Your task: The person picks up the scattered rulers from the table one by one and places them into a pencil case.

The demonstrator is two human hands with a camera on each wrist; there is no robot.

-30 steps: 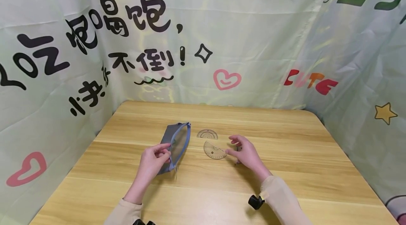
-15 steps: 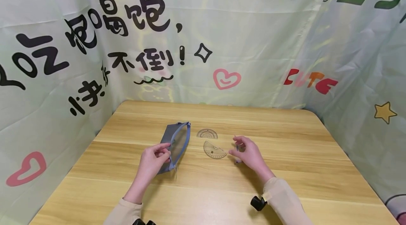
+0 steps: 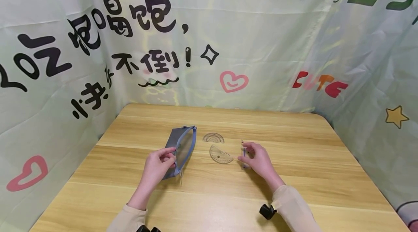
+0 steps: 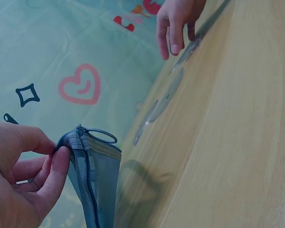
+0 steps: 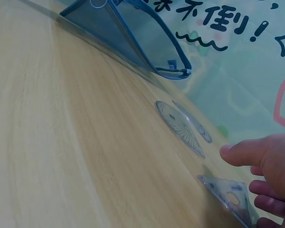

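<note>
Left hand pinching the rim of a gaping blue pouch, two transparent protractors right of the pouch, right hand farther right, thumb apart from loosely bent fingers, transparent set square alongside, contact indeterminable.

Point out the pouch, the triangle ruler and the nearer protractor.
Pouch [image 5: 109, 35], right wrist view: side panel.
Triangle ruler [image 5: 221, 189], right wrist view: plastic beside its hole.
Nearer protractor [image 3: 221, 155], head view: its middle.

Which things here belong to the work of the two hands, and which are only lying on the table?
Probably in the work:
blue-trimmed grey fabric pouch, pinched by the left hand
clear plastic triangular set square, beside the right hand

Only lying there, possibly related:
two clear plastic semicircular protractors
</note>
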